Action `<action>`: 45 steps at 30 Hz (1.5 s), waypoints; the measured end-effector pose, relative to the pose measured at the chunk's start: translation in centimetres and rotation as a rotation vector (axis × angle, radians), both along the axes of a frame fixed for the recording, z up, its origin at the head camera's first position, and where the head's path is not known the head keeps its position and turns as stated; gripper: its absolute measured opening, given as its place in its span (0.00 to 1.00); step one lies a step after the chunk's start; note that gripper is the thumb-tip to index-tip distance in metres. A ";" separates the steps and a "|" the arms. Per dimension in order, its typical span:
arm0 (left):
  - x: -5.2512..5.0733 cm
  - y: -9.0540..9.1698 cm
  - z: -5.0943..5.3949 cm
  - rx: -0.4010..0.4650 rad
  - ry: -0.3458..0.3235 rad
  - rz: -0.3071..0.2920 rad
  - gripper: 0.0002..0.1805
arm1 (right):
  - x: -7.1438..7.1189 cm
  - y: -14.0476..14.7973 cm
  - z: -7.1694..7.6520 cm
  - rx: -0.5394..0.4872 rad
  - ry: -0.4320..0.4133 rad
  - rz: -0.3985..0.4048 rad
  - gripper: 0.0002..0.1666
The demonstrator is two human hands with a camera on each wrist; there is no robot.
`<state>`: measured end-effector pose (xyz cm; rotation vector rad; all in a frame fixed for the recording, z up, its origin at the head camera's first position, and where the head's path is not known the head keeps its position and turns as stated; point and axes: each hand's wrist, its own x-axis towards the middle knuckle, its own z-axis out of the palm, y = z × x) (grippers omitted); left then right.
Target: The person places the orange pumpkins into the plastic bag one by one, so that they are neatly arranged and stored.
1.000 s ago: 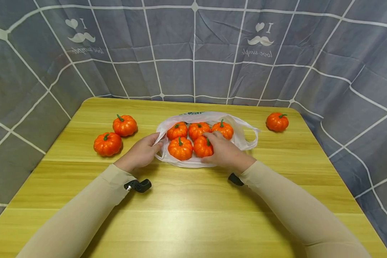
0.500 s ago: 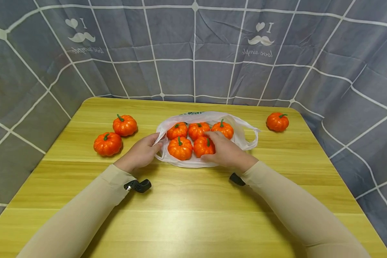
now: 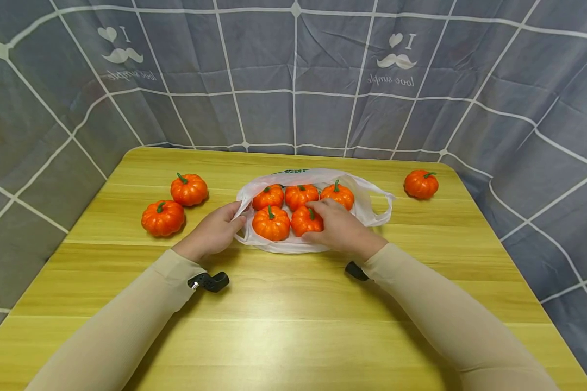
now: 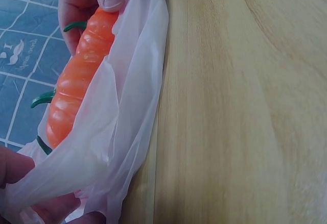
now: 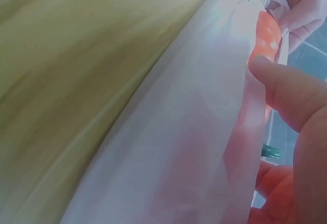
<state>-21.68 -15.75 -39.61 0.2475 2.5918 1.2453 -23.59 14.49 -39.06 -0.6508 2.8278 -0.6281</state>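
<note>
A white plastic carrier bag (image 3: 293,248) lies mouth-up on the table with several small orange pumpkins inside. My left hand (image 3: 211,234) grips the bag's left edge; in the left wrist view, the bag's plastic (image 4: 140,86) passes between its fingers. Inside the mouth, my right hand (image 3: 342,228) holds the front right pumpkin (image 3: 305,221), thumb on the near side and fingers on the far side. Touching that one is the front left pumpkin (image 3: 271,224). In the right wrist view, the right thumb (image 5: 288,86) lies against orange skin and the bag hides the rest.
Two loose pumpkins, one nearer (image 3: 163,218) and one farther (image 3: 189,189), sit left of the bag. Another pumpkin (image 3: 420,184) stands near the back right corner of the wooden table (image 3: 283,320). A grey checked curtain (image 3: 259,65) surrounds the back and sides.
My right hand has shifted slightly left with the front right pumpkin, and the front left pumpkin has moved slightly left too. The left hand keeps its place on the bag's edge.
</note>
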 end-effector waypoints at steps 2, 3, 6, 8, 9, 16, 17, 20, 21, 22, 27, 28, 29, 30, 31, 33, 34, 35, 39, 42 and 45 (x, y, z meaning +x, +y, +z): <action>0.0 0.0 0.0 -0.001 0.001 -0.002 0.28 | 0.0 -0.1 0.1 0.002 -0.003 -0.001 0.51; 0.0 0.0 0.0 -0.003 0.003 -0.004 0.28 | 0.0 -0.2 0.1 0.004 -0.007 -0.002 0.51; 0.0 0.0 -0.1 -0.006 0.010 -0.005 0.28 | 0.0 -0.3 0.1 0.006 -0.015 -0.006 0.51; 0.0 0.0 -0.1 -0.007 0.014 -0.009 0.28 | 0.0 -0.4 0.1 0.008 -0.015 -0.008 0.51; 0.0 0.0 -0.1 -0.004 0.011 -0.008 0.27 | 0.0 -0.4 0.0 0.008 -0.016 -0.010 0.51; 0.0 -0.1 -0.2 0.004 0.011 0.000 0.27 | -0.2 -0.5 -0.3 0.021 -0.019 -0.014 0.52; 0.0 -0.1 -0.2 0.001 0.014 -0.002 0.27 | -0.2 -0.4 -0.3 0.021 -0.021 -0.015 0.52; -0.1 -0.2 -0.3 -0.001 0.023 -0.003 0.26 | -0.1 -0.4 -0.2 0.028 -0.025 -0.011 0.53; 0.0 -0.2 -0.3 -0.001 0.023 -0.002 0.26 | -0.1 -0.4 -0.3 0.030 -0.024 -0.011 0.54; 0.0 -0.2 -0.3 0.000 0.025 -0.001 0.25 | -0.1 -0.4 -0.3 0.032 -0.022 -0.010 0.54; 0.0 -0.2 -0.3 0.003 0.020 0.002 0.26 | 0.0 -0.2 -0.3 0.024 -0.018 -0.020 0.56; 0.0 -0.2 -0.3 0.005 0.020 0.004 0.26 | 0.0 -0.1 -0.3 0.021 -0.020 -0.025 0.56; 0.0 -0.2 -0.3 0.006 0.019 0.003 0.27 | 0.0 0.0 -0.2 0.018 -0.021 -0.031 0.57; 0.0 -0.2 -0.2 0.008 0.017 0.003 0.27 | 0.0 0.1 0.0 0.013 -0.020 -0.035 0.57; 0.0 -0.2 -0.2 0.010 0.016 0.003 0.27 | 0.0 0.2 0.2 0.006 -0.014 -0.037 0.57; 0.0 -0.2 -0.3 0.016 0.016 0.002 0.27 | 0.0 0.6 0.7 -0.016 0.008 -0.038 0.56; 0.0 -0.2 -0.3 0.019 0.015 0.001 0.27 | -0.1 0.8 1.1 -0.038 0.027 -0.034 0.56; 0.0 -0.2 -0.3 0.019 0.016 -0.001 0.27 | -0.1 1.1 1.5 -0.058 0.048 -0.032 0.54; 0.0 -0.2 -0.2 0.023 0.022 -0.007 0.25 | -0.3 2.6 3.4 -0.143 0.128 -0.063 0.48; 0.0 -0.2 -0.2 0.018 0.027 -0.007 0.24 | -0.7 4.1 4.7 -0.195 0.189 -0.114 0.44; 0.0 -0.2 -0.2 0.014 0.024 -0.004 0.24 | -1.3 6.0 5.8 -0.236 0.264 -0.170 0.42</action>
